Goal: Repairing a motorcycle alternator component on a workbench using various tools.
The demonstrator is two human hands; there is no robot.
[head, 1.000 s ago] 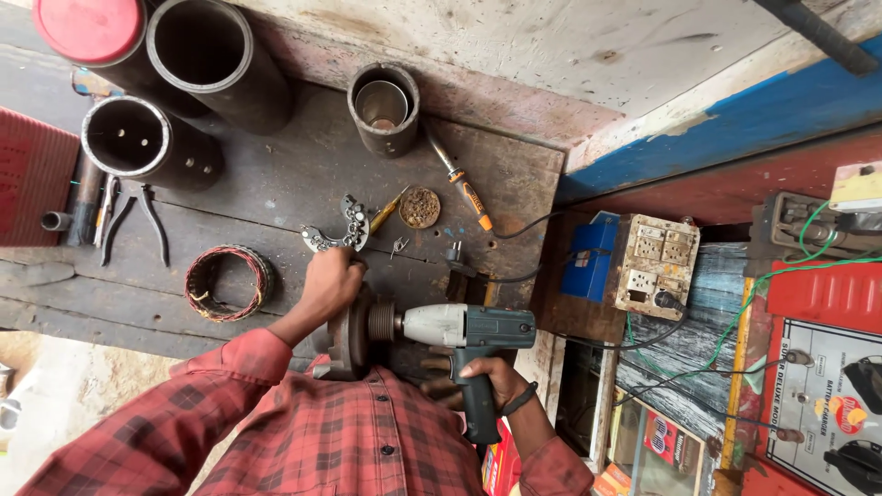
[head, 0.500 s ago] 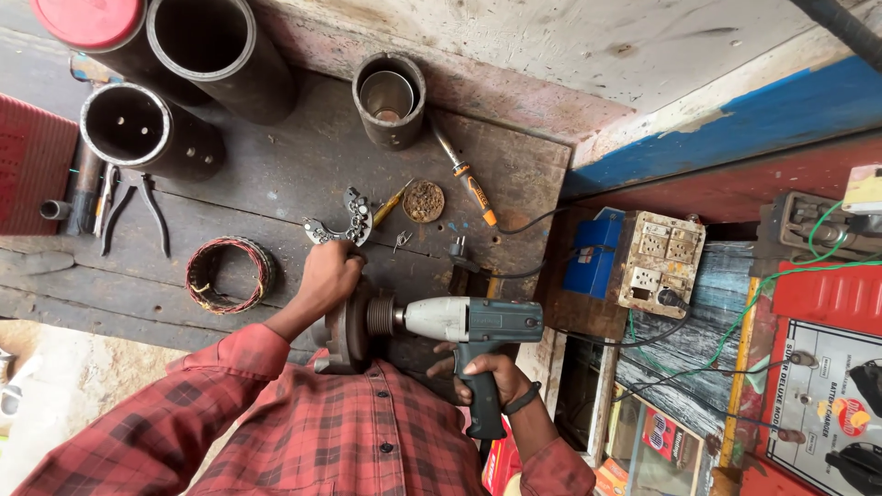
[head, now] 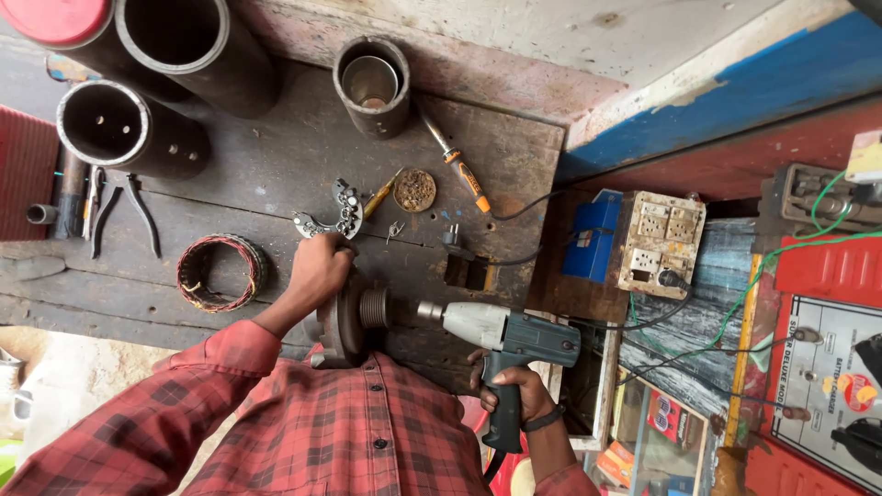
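Note:
My left hand (head: 319,268) grips the rim of a round rusty metal part with a ribbed pulley (head: 358,314), held against my chest at the workbench's near edge. My right hand (head: 508,393) is closed around the grip of a green and grey power impact wrench (head: 501,333). The wrench's socket end (head: 428,310) points left and sits just to the right of the pulley's centre. Red checked sleeves cover both arms.
On the dark wooden bench (head: 276,174) lie a copper winding ring (head: 220,272), pliers (head: 129,209), a curved metal piece (head: 338,213), a screwdriver (head: 457,163) and a round brush disc (head: 414,189). Several steel pipes (head: 165,46) stand at the back. A socket board (head: 660,246) sits to the right.
The wrench's nose has drawn a little back to the right of the pulley. The view has shifted slightly; my left hand stays on the round part.

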